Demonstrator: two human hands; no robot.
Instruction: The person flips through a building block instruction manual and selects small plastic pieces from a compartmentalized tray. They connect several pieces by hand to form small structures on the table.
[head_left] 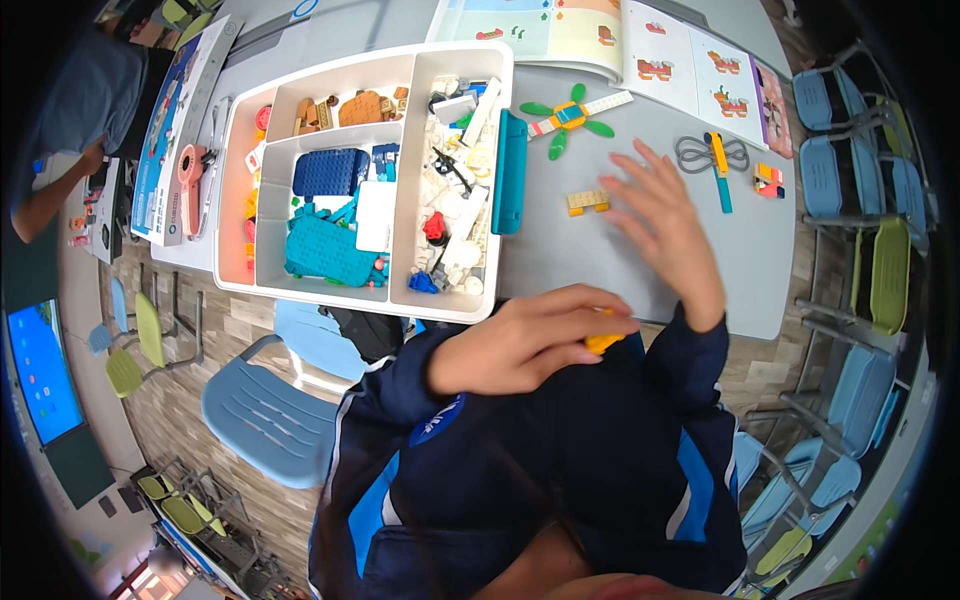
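Close to my chest, my left hand [530,338] is closed around a small yellow building brick [602,342], mostly covered by the fingers. My right hand [665,232] hovers over the table with fingers apart and nothing in them. Beside its fingertips lies a tan and yellow brick piece [587,202]. Farther back is a built piece with green leaves [568,115] and an orange and blue centre. To the right of my right hand lie a yellow and teal stick-shaped piece [721,175] with dark loops and a small multicoloured brick cluster [769,181].
A white sorting tray [385,297] with brick compartments stands on the left; a teal bin handle [510,172] juts from its right side. An open instruction booklet [690,70] lies at the back. A box [180,130] sits far left, near another person's arm [58,190]. Blue chairs [270,420] surround the table.
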